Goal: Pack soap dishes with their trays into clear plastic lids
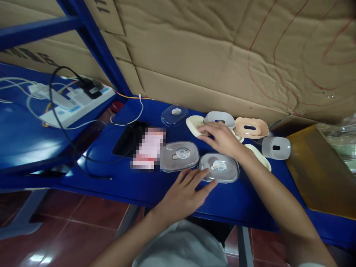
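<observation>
My right hand (221, 136) has its thumb and fingers closed on the edge of a cream soap dish (193, 124), tilted above the blue table. Fingers stretched and apart, my left hand (186, 194) reaches to the near edge of a grey soap box with a clear lid and sticker (230, 168). Beside it lies a similar lidded soap box (167, 157). Behind my right hand are a grey slotted tray (222, 118) and a peach slotted tray (257, 128). Another cream piece (260, 157) is partly covered by my right forearm.
A clear lid (169, 116) lies toward the back, and a grey slotted cup-like piece (280, 148) rests on its side at the right. A cardboard box (314, 167) borders the right. At left are a dark phone-like object (122, 142), a blurred pink item (150, 148) and a power strip (80, 107) with cables.
</observation>
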{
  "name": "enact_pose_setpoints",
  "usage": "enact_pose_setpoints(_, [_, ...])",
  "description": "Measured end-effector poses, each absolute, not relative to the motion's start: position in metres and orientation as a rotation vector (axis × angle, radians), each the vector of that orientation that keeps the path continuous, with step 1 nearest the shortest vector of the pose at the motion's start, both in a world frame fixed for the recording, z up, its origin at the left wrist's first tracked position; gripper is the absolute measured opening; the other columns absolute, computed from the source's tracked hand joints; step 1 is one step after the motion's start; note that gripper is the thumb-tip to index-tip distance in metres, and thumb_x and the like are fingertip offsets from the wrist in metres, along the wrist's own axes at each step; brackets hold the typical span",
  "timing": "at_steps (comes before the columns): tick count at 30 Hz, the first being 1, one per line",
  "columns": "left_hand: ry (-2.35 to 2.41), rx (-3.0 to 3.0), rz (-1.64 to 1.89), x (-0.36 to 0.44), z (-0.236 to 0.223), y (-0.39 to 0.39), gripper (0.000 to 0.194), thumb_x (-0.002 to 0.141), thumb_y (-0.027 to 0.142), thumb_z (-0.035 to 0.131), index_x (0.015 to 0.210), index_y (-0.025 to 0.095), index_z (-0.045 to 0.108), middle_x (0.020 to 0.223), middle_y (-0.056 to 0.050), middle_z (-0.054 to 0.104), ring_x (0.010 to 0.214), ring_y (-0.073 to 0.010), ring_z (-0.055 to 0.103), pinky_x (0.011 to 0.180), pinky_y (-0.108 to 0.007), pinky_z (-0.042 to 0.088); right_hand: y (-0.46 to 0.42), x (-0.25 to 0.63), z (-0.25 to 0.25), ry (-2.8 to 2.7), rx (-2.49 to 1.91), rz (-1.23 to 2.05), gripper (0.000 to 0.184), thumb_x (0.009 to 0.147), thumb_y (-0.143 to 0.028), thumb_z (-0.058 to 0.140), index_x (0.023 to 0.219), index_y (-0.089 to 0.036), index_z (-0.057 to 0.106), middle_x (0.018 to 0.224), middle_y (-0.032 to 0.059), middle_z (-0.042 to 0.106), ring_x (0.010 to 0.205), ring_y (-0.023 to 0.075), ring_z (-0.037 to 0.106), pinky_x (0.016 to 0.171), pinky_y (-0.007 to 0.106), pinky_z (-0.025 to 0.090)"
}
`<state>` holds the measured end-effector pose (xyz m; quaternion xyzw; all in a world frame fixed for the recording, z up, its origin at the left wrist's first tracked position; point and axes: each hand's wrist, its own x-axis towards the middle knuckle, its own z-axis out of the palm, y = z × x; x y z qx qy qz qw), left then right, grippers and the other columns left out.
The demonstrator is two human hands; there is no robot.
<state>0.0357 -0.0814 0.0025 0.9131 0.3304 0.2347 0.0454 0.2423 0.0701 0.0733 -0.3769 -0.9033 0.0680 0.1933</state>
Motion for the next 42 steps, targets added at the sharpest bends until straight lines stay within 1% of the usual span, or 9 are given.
enact_pose_setpoints(7, [1.119, 2.658, 0.717, 0.043, -0.006, -0.074, 0.071, 0.110, 0.040, 0.058, 0.171, 0.018, 0.029, 0.176, -0.024, 0.029, 0.152, -0.0407, 0.049, 0.116, -0.057, 0.053, -0.068, 0.291, 0.101, -2.291, -0.974, 0.288, 0.020, 0.103, -0.023, 0.072, 0.122, -0.024, 0.066, 0.106, 0.0027, 0.077, 0.093, 0.0193, 0.070, 0.089, 0.037, 0.050])
enact_pose_setpoints(10, [1.112, 2.516, 0.868, 0.035, -0.002, -0.078, 0.070, 0.111, 0.032, 0.054, 0.172, 0.019, 0.022, 0.173, -0.023, 0.036, 0.155, -0.0363, 0.048, 0.118, -0.053, 0.055, -0.117, 0.290, 0.090, -2.350, -1.141, 0.157, 0.019, 0.104, -0.020, 0.069, 0.123, -0.019, 0.067, 0.103, 0.0042, 0.077, 0.091, 0.0197, 0.068, 0.089, 0.038, 0.047])
enact_pose_setpoints(15, [0.818, 2.480, 0.867, 0.016, 0.004, -0.094, 0.062, 0.103, 0.028, 0.062, 0.161, 0.023, 0.042, 0.173, -0.019, 0.035, 0.156, -0.0349, 0.046, 0.118, -0.052, 0.057, -0.146, 0.259, 0.052, -2.350, -1.280, 0.016, 0.017, 0.109, -0.024, 0.061, 0.122, -0.017, 0.069, 0.100, 0.0045, 0.078, 0.087, 0.0211, 0.066, 0.088, 0.039, 0.045])
enact_pose_setpoints(20, [0.784, 2.662, 0.717, 0.015, -0.004, -0.101, 0.053, 0.104, 0.051, 0.068, 0.143, 0.017, 0.058, 0.159, -0.020, 0.055, 0.147, -0.0358, 0.056, 0.114, -0.055, 0.059, -0.142, 0.248, 0.032, -2.390, -1.179, 0.163, 0.021, 0.110, -0.028, 0.059, 0.127, -0.019, 0.070, 0.104, 0.0042, 0.079, 0.096, 0.0212, 0.070, 0.098, 0.040, 0.049])
enact_pose_setpoints(24, [0.839, 2.723, 0.744, 0.015, -0.007, -0.096, 0.036, 0.106, 0.043, 0.067, 0.128, 0.015, 0.063, 0.153, -0.020, 0.061, 0.142, -0.0354, 0.061, 0.115, -0.057, 0.059, -0.126, 0.281, 0.035, -2.334, -1.127, 0.303, 0.028, 0.110, -0.024, 0.057, 0.137, -0.023, 0.065, 0.118, 0.0055, 0.080, 0.105, 0.0215, 0.071, 0.095, 0.041, 0.053])
enact_pose_setpoints(31, [0.910, 2.598, 0.793, 0.008, -0.007, -0.082, 0.025, 0.104, 0.036, 0.071, 0.120, 0.018, 0.064, 0.151, -0.017, 0.061, 0.140, -0.0333, 0.061, 0.115, -0.055, 0.059, -0.012, 0.340, 0.046, -2.325, -1.312, -0.037, 0.040, 0.109, -0.015, 0.046, 0.143, -0.025, 0.065, 0.136, 0.0115, 0.076, 0.126, 0.0285, 0.070, 0.105, 0.050, 0.052])
enact_pose_setpoints(34, [0.930, 2.520, 0.784, 0.008, -0.007, -0.081, 0.035, 0.104, 0.035, 0.071, 0.133, 0.021, 0.060, 0.153, -0.016, 0.059, 0.142, -0.0323, 0.060, 0.115, -0.055, 0.058, 0.053, 0.336, 0.047, -2.419, -1.289, -0.084, 0.037, 0.109, -0.017, 0.049, 0.141, -0.020, 0.068, 0.147, 0.0162, 0.071, 0.138, 0.0324, 0.064, 0.113, 0.054, 0.045])
enact_pose_setpoints(37, [0.970, 2.460, 0.723, 0.008, -0.006, -0.083, 0.055, 0.103, 0.036, 0.072, 0.152, 0.024, 0.048, 0.155, -0.015, 0.058, 0.144, -0.0319, 0.059, 0.116, -0.055, 0.058, 0.087, 0.327, 0.048, -2.459, -1.233, -0.092, 0.025, 0.108, -0.019, 0.055, 0.122, -0.022, 0.076, 0.128, 0.0132, 0.080, 0.123, 0.0304, 0.072, 0.113, 0.054, 0.042])
enact_pose_setpoints(42, [1.000, 2.329, 0.637, 0.007, -0.003, -0.084, 0.077, 0.101, 0.033, 0.075, 0.165, 0.031, 0.033, 0.162, -0.013, 0.053, 0.149, -0.0315, 0.056, 0.118, -0.054, 0.057, 0.030, 0.320, 0.057, -2.312, -1.225, -0.186, 0.026, 0.110, -0.030, 0.060, 0.133, -0.024, 0.070, 0.126, 0.0107, 0.081, 0.115, 0.0286, 0.073, 0.106, 0.051, 0.044])
